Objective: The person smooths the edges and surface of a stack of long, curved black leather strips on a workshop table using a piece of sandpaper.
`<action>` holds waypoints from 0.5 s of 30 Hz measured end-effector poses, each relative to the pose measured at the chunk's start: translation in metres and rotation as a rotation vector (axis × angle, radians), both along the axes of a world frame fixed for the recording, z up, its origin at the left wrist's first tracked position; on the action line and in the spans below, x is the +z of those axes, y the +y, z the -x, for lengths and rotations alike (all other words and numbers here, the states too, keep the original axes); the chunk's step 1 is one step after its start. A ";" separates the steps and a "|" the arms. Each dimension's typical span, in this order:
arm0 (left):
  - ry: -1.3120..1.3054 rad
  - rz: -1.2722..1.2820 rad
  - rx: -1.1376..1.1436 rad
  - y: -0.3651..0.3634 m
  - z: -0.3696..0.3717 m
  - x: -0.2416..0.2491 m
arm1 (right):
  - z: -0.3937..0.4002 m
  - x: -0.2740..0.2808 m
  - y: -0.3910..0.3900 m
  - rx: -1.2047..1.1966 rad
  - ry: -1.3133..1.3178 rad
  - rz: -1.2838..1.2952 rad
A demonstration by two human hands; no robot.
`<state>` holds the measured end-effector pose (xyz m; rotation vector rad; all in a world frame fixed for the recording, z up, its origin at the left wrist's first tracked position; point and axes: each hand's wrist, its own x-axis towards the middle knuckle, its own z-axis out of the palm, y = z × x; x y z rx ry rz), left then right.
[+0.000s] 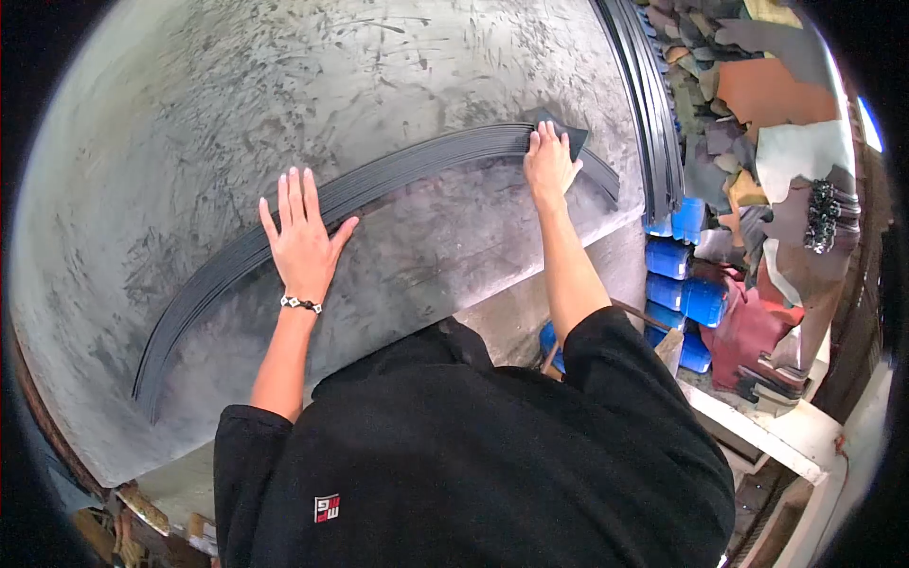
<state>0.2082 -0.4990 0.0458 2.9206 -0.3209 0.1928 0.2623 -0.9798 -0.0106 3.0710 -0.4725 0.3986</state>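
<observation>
A bundle of long, thin black strips (pixel 407 163) lies in a curve across the grey, smeared work surface (pixel 454 241). Its left end fans out a little. My left hand (pixel 305 237) rests flat over the bundle left of its middle, fingers stretched and thumb apart, with a beaded bracelet on the wrist. Near the bundle's right end, my right hand (pixel 551 166) presses a dark, flat, cloth-like piece (pixel 574 140) onto the strips. The fingers lie over this piece, whose corner sticks out to the right. What lies beneath the palm is hidden.
More black strips (pixel 653 123) hang over the right edge of the work surface. Beyond it, blue containers (pixel 701 301) are stacked beside a heap of leather-like scraps in several colours (pixel 767 90). A pale beam (pixel 757 435) runs at lower right.
</observation>
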 end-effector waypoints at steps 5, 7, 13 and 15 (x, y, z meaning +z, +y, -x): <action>0.009 0.007 0.000 0.000 0.004 -0.005 | 0.062 0.084 0.292 0.498 0.135 0.076; -0.006 0.031 -0.012 0.001 0.001 -0.006 | 0.068 0.083 0.295 0.625 0.065 0.051; 0.100 0.148 -0.006 0.000 -0.007 0.017 | -0.007 0.075 0.060 -0.122 0.161 0.099; -0.008 0.296 -0.023 -0.010 -0.027 0.007 | 0.009 0.067 0.115 0.115 0.083 0.235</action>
